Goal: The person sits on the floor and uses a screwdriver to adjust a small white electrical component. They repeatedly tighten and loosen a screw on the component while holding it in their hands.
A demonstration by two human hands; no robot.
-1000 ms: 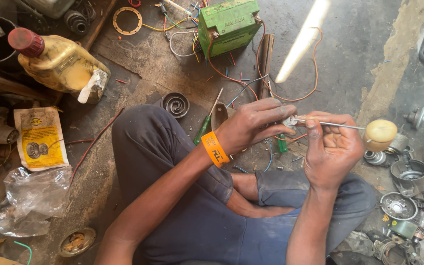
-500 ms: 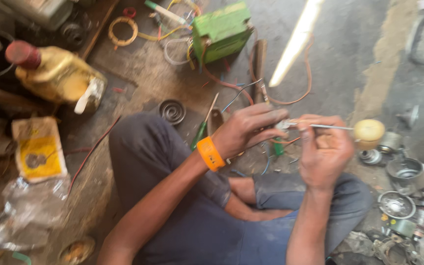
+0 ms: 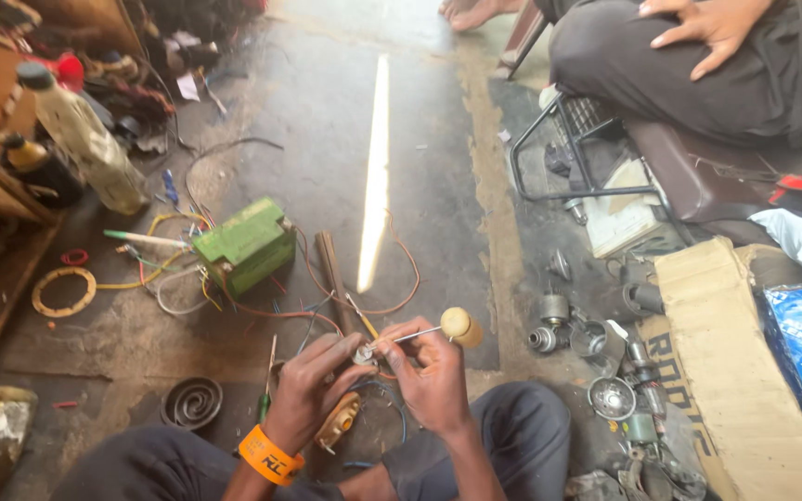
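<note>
- Since the frame a moment earlier, the view had tipped up and away, so the green battery (image 3: 245, 246) sat mid-floor and a seated person's legs showed at the top right.
- Both hands stayed together low in the centre, above the floor.
- Left hand (image 3: 313, 390) was pinched on a small metal fitting (image 3: 362, 353) at the near end of the float rod (image 3: 407, 337).
- Right hand (image 3: 431, 371) gripped that rod just beside it, fingers closed.
- Its long axis ran rightward and slightly up to the cream float (image 3: 461, 326), which lay past the right hand, the nearer one.
</note>
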